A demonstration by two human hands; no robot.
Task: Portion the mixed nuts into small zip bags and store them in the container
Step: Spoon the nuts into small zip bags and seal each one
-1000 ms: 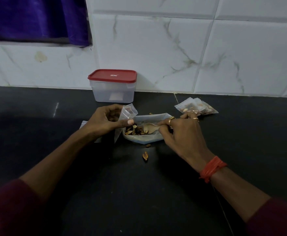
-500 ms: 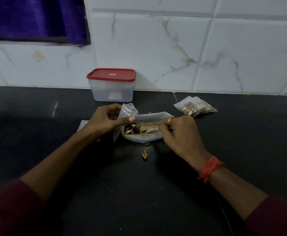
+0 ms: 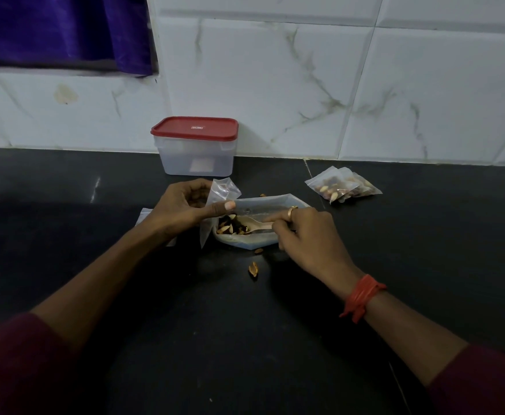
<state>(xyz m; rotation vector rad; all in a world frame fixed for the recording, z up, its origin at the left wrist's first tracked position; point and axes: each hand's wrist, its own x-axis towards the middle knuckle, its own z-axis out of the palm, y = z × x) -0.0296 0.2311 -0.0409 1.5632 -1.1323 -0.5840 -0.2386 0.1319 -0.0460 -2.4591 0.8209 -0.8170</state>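
A large clear bag (image 3: 260,205) lies open on the black counter with mixed nuts (image 3: 231,227) at its left end. My right hand (image 3: 308,235) grips a pale wooden spoon (image 3: 258,226) whose bowl is in the nuts. My left hand (image 3: 185,208) pinches a small empty zip bag (image 3: 222,191) just left of the big bag's mouth. Filled small zip bags (image 3: 342,185) lie together at the right. The clear container (image 3: 195,157) with its red lid on stands by the wall.
A loose nut (image 3: 253,269) lies on the counter in front of the big bag, a smaller one (image 3: 258,251) at its edge. More empty small bags (image 3: 145,214) lie under my left wrist. The tiled wall runs along the back.
The spoon has slid a little leftward, deeper into the nuts. My left hand and the small bag have hardly moved.
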